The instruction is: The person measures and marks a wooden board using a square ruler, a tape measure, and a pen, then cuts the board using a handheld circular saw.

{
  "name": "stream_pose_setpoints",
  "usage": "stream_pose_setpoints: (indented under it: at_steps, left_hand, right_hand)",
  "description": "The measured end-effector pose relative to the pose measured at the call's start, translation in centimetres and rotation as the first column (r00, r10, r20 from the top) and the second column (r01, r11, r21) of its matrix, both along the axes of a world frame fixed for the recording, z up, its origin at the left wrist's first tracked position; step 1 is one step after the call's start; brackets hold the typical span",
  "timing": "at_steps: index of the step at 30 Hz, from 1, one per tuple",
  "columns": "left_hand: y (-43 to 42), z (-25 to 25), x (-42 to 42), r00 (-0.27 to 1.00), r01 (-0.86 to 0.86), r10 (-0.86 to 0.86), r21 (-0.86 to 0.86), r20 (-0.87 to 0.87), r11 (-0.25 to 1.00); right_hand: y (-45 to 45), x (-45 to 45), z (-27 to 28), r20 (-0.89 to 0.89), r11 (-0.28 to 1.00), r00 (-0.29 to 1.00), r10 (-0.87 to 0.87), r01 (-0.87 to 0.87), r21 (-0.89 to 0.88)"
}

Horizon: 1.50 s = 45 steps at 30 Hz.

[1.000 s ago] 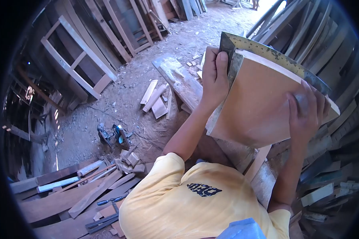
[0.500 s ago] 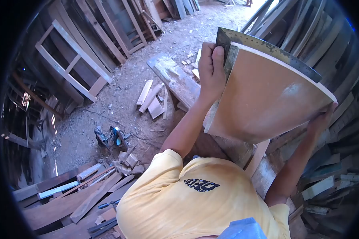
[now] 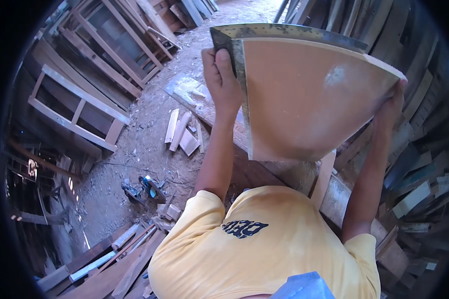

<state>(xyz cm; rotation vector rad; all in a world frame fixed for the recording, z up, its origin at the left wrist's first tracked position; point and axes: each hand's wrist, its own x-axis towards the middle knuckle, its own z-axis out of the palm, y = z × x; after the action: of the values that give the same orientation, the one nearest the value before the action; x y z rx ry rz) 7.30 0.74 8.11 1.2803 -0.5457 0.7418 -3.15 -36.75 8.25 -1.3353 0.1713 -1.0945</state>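
Left hand (image 3: 223,84) was closed around the dark short arm of a metal square (image 3: 289,32), thumb toward the viewer and fingers curled behind. Right hand (image 3: 391,102) gripped the right-hand corner of a board (image 3: 314,94), its fingers partly hidden. The board was raised, tilted, in front of the person's yellow shirt (image 3: 264,244), its broad brown face toward the viewer and a pale smudge near the upper right. The square's long blade ran along the board's top edge, its short arm beside the left edge. Beyond the left forearm lay a dusty surface (image 3: 184,89), with wood scraps (image 3: 183,133) near it on the dirt floor (image 3: 102,182). Farther left leaned a wooden frame (image 3: 78,111); at right were piled offcuts (image 3: 411,199).
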Motion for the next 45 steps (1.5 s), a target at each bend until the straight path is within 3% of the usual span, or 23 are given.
stream_pose_setpoints:
  at_steps: [4, 6, 13, 15, 19, 22, 24, 26, 28, 31, 33, 34, 36, 37, 40, 41, 44, 45]
  left_hand:
    - [0.2, 0.0, 0.2, 1.0, 0.002, -0.002, 0.012, -0.005, 1.0]
    - [0.2, -0.1, 0.3, 0.999, 0.046, -0.046, 0.006, -0.017, 0.999]
    - [0.7, -0.4, 1.8, 0.989, 0.147, -0.147, -0.049, 0.016, 0.988]
    - [0.9, -0.6, 2.1, 0.988, 0.156, -0.155, -0.048, 0.015, 0.987]
    - [0.9, -0.5, 1.5, 0.993, 0.121, -0.12, -0.05, 0.012, 0.991]
    - [0.9, -0.2, 0.8, 0.987, 0.16, -0.162, -0.072, -0.01, 0.984]
    - [0.9, -0.1, -0.1, 0.978, 0.2, -0.205, -0.1, -0.037, 0.975]
    - [1.2, -0.4, -0.4, 0.971, 0.226, -0.234, -0.138, -0.048, 0.964]
    - [1.7, -2.3, -0.4, 0.938, 0.327, -0.347, -0.285, -0.021, 0.901]
    - [1.6, -2.7, -1.0, 0.941, 0.326, -0.338, -0.38, 0.037, 0.866]
    - [2.0, -3.3, -0.4, 0.944, 0.318, -0.327, -0.409, 0.051, 0.855]
    - [2.2, -3.7, -0.3, 0.949, 0.303, -0.314, -0.406, 0.041, 0.862]
    - [1.8, -4.5, -0.5, 0.849, 0.337, -0.5, -0.555, -0.169, 0.76]
    - [1.1, -4.9, -0.8, 0.812, 0.23, -0.486, -0.589, -0.323, 0.775]
    - [0.1, -5.7, 0.2, 0.777, 0.152, -0.464, -0.589, -0.425, 0.794]
    - [1.0, -6.5, 1.9, 0.753, 0.157, -0.503, -0.627, -0.424, 0.763]
    - [4.0, -6.2, 5.4, 0.803, 0.005, -0.408, -0.678, -0.436, 0.735]
    - [5.2, -5.0, 4.9, 0.787, -0.069, -0.371, -0.668, -0.492, 0.741]
  right_hand:
    - [0.5, 0.1, 0.0, -0.019, 0.999, 0.999, -0.035, 0.035, -0.004]
    - [-0.4, 0.0, -0.2, -0.099, 0.987, 0.985, -0.139, 0.13, -0.091]
    - [2.5, 0.1, 1.2, -0.061, 0.992, 0.99, -0.127, 0.126, -0.027]
    - [2.9, -0.1, 1.5, -0.022, 0.98, 0.983, -0.181, 0.178, -0.093]
    - [3.0, -0.2, 1.3, -0.012, 0.982, 0.983, -0.182, 0.181, -0.054]
    - [2.2, -0.7, 0.8, -0.038, 0.975, 0.977, -0.209, 0.205, -0.086]
    - [1.1, -1.7, -0.4, -0.106, 0.992, 0.986, -0.127, 0.125, -0.026]
    - [-1.5, -2.0, -4.1, -0.042, 0.997, 0.999, -0.017, 0.02, 0.079]
    - [-3.1, -4.0, -12.0, -0.004, 0.987, 0.988, 0.154, -0.154, 0.035]
    - [-3.5, -7.2, -24.0, -0.279, 0.922, 0.881, 0.382, -0.382, 0.059]
    - [-2.2, -8.2, -29.3, -0.459, 0.903, 0.786, 0.414, -0.417, 0.101]
    - [-0.3, -7.9, -28.7, -0.479, 0.924, 0.797, 0.368, -0.371, 0.092]
    - [3.4, -7.9, -26.9, -0.532, 0.976, 0.821, 0.206, -0.213, 0.049]
    - [4.0, -7.9, -26.3, -0.536, 0.976, 0.818, 0.208, -0.212, 0.055]
    - [5.1, -6.8, -23.3, -0.614, 0.986, 0.774, 0.154, -0.158, 0.048]
    - [6.3, -6.5, -21.9, -0.592, 0.989, 0.8, 0.103, -0.144, -0.022]
    - [5.8, -3.7, -21.5, -0.519, 0.974, 0.854, -0.005, -0.114, -0.197]
    - [7.6, -3.2, -17.6, -0.471, 0.963, 0.882, -0.019, -0.111, -0.247]
